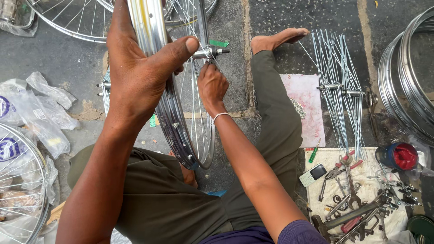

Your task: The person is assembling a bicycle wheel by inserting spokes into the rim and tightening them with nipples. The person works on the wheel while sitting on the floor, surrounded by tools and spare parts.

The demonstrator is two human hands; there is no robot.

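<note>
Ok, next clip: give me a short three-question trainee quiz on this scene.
1. Which hand grips the rim?
2. True or false: the right hand is at the spokes just below the hub.
3. Which lies on the cloth at the right: A) pump, B) phone, C) tyre?

Key: 1. The left hand. 2. True. 3. B.

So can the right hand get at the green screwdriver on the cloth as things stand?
Probably yes: the right hand is busy at the wheel hub, but nothing lies between it and the green screwdriver beside the right leg.
</note>
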